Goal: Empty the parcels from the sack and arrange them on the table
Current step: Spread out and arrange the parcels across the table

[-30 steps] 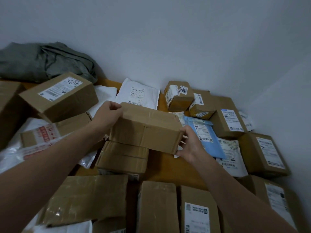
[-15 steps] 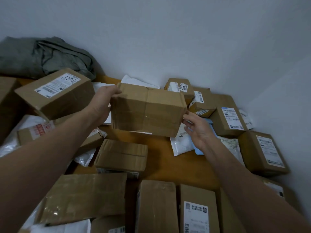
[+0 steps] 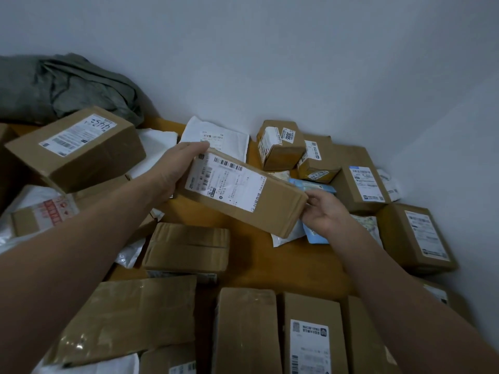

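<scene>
- Labelled parcel (image 3: 243,193): held in the air above and behind the taped box (image 3: 186,247), label up, long axis running from far left down to near right.
- Left hand (image 3: 172,171) grips its far end; right hand (image 3: 324,214) grips its near end.
- Bare tabletop (image 3: 283,263): just right of the taped box; likely landing spot.
- Sack (image 3: 67,87): far left of the taped box, slumped; contents hidden.

Dim, cool, even light fills the view, with soft shadows on the table (image 3: 270,265). Faint glare sits on the taped flat parcel (image 3: 121,314). Wide-angle distortion stretches the edges; label print is blurred.
</scene>
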